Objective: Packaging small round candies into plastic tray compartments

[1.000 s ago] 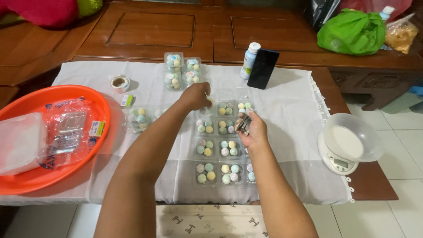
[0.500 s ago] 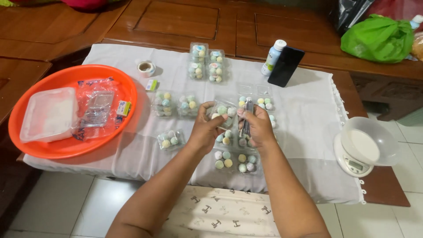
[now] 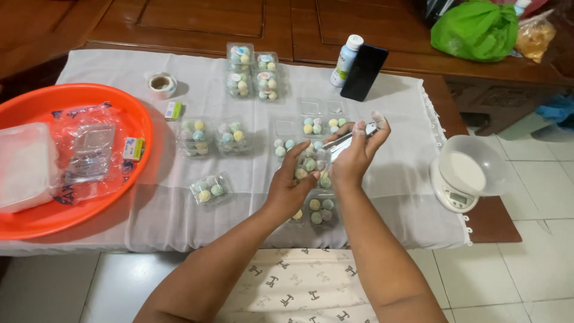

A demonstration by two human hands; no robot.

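My left hand [image 3: 294, 184] grips a small clear plastic box of pastel-coloured balls [image 3: 313, 165] from below, just above the white cloth [image 3: 388, 179]. A silver stapler-like metal tool [image 3: 345, 140] is in my right hand [image 3: 357, 154], its jaw at the box's upper edge. Another filled box [image 3: 317, 210] lies on the cloth right under my hands. Open and half-filled boxes [image 3: 320, 124] sit just beyond them.
Filled boxes lie at left [image 3: 194, 136], [image 3: 232, 135], [image 3: 209, 188] and stacked at the back [image 3: 254, 73]. An orange tray [image 3: 141, 122] with plastic packs is far left. Tape roll [image 3: 161, 84], white bottle [image 3: 346, 58], black phone [image 3: 364, 72], kitchen scale with bowl [image 3: 463, 173], green bag [image 3: 477, 30].
My left hand came back from the far boxes and joined the right. Both now hold one box with the tool at its edge, slightly raised off the cloth.
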